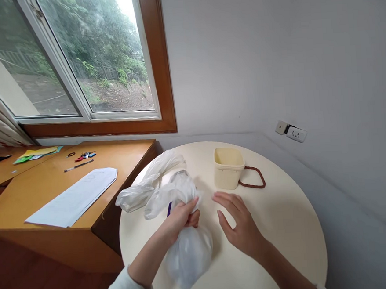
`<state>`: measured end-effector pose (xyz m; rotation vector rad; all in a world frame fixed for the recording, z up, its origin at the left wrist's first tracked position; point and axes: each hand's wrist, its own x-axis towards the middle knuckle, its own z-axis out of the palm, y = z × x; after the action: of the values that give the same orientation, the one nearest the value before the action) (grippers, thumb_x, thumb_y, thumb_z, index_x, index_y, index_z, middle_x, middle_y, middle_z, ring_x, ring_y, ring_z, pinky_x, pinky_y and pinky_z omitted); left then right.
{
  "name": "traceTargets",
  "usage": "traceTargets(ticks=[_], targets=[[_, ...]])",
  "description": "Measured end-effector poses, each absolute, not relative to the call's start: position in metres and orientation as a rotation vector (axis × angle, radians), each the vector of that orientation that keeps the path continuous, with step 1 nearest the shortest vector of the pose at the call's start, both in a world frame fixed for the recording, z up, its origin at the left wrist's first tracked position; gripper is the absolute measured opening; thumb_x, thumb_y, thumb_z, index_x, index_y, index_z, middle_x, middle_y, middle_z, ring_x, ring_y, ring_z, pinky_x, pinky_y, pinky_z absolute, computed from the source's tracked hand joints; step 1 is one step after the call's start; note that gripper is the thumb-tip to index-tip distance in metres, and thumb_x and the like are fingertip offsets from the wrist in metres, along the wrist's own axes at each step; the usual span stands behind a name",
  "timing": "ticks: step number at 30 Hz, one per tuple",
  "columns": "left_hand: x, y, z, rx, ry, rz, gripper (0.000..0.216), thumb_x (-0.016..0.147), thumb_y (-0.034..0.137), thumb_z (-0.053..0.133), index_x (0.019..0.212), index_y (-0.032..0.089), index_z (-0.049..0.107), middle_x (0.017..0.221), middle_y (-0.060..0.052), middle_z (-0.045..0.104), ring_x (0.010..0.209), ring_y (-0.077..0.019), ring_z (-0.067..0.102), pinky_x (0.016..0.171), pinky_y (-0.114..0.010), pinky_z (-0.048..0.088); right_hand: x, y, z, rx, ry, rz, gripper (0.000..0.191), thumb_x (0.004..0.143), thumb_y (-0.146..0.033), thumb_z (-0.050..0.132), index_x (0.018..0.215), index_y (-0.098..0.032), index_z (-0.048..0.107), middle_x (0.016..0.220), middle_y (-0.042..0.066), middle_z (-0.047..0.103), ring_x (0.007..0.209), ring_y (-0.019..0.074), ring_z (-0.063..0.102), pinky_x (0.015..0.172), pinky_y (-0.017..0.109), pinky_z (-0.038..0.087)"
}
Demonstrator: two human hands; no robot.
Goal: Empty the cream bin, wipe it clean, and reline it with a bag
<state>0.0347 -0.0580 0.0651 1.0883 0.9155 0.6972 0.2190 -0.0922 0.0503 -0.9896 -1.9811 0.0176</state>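
Observation:
My left hand (pixel 184 215) is closed around the gathered neck of a white plastic bag (pixel 190 257). Below the fist the bag bulges out, and its loose top spreads beyond my fingers. What fills it cannot be made out through the cloudy plastic. To the right, my right hand (pixel 236 223) hovers over the table with fingers apart and nothing in them. Just beyond it stands a cream plastic tub (pixel 229 173), open at the top. A brown ring-shaped frame (pixel 264 181) lies against the tub's right side. More crumpled white plastic bag (pixel 140 194) lies at the table's left.
The round cream table (pixel 284 226) stands by the wall. At its left is a wooden desk (pixel 127 153) with paper sheets (pixel 74 197), a pen (pixel 78 165), keys (pixel 87 155) and a black ring (pixel 70 155). A wall socket (pixel 296 133) is at the right.

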Motion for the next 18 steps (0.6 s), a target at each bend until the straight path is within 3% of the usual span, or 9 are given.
traceTargets(ticks=[4,7,10,12,15,18], targets=[[0.041,-0.066,0.082,1.304,0.963,0.372,0.046,0.076,0.055,0.053,0.051,0.021,0.034,0.042,0.007,0.027,0.042,-0.0079,0.019,0.049,-0.027,0.019,0.225,-0.081,0.068,-1.028,-2.333,-0.191,0.075,0.072,-0.006,0.047,0.141,-0.026,0.022,0.146,0.010,0.026,0.137,0.0295,0.015,0.105,0.058,0.023],[0.049,-0.070,0.091,1.416,1.000,0.177,0.038,0.074,0.052,0.056,0.058,0.021,0.040,0.043,0.008,0.029,0.043,-0.0089,0.021,0.048,-0.027,0.019,0.219,-0.076,0.075,-0.975,-2.513,-0.218,0.079,0.065,0.000,0.050,0.137,-0.028,0.030,0.150,0.007,0.015,0.138,0.0303,0.003,0.106,0.060,0.015],[0.053,-0.073,0.093,1.494,1.018,0.084,0.036,0.074,0.047,0.055,0.056,0.022,0.038,0.047,0.007,0.029,0.044,-0.0097,0.022,0.048,-0.026,0.020,0.215,-0.071,0.070,-0.939,-2.602,-0.196,0.048,0.064,0.000,0.050,0.108,-0.018,0.056,0.148,0.010,0.023,0.138,0.0286,0.009,0.108,0.058,0.010],[0.052,-0.074,0.093,1.526,1.030,0.065,0.032,0.074,0.044,0.055,0.057,0.022,0.039,0.049,0.006,0.031,0.044,-0.0103,0.024,0.048,-0.026,0.022,0.217,-0.068,0.064,-0.925,-2.637,-0.173,0.027,0.065,0.000,0.048,0.084,-0.015,0.060,0.142,0.013,0.034,0.136,0.0267,0.017,0.109,0.056,0.008],[0.045,-0.076,0.096,1.612,1.086,0.101,0.026,0.073,0.042,0.057,0.061,0.021,0.050,0.055,0.003,0.042,0.048,-0.0123,0.033,0.051,-0.025,0.026,0.225,-0.064,0.056,-0.904,-2.632,-0.087,0.021,0.065,0.001,0.046,0.071,-0.016,0.058,0.124,0.012,0.054,0.131,0.0237,0.032,0.110,0.052,0.007],[0.035,-0.077,0.103,1.712,1.106,0.194,0.024,0.075,0.044,0.056,0.080,0.021,0.059,0.064,0.001,0.050,0.054,-0.0143,0.040,0.053,-0.024,0.028,0.236,-0.064,0.055,-0.880,-2.597,0.125,0.023,0.064,0.000,0.045,0.069,-0.019,0.058,0.096,0.005,0.066,0.113,0.0199,0.051,0.109,0.046,0.016]])
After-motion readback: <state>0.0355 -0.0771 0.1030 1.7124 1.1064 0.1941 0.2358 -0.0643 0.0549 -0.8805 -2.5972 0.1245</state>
